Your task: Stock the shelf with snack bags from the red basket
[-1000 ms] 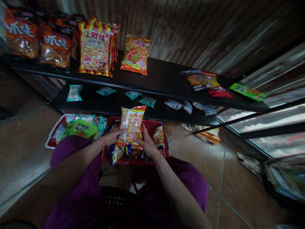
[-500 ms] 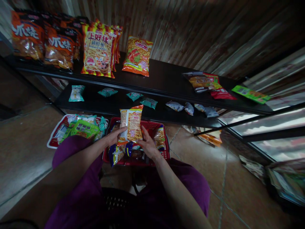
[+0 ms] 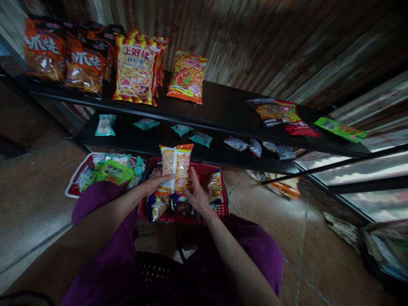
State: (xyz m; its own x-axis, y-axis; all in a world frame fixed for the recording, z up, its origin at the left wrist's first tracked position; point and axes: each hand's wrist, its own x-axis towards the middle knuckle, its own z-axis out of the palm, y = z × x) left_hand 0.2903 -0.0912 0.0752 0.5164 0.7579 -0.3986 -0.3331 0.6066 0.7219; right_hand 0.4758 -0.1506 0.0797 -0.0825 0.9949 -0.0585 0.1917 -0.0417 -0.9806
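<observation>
I hold the orange snack bag (image 3: 174, 168) upright above the red basket (image 3: 219, 208), long axis pointing toward the shelves. My left hand (image 3: 153, 185) and right hand (image 3: 196, 196) grip its lower edges, hiding the bottom print.

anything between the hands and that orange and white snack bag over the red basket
Nothing visible. The left hand and right hand both grip the snack bag directly at its lower corners, above the red basket.
</observation>
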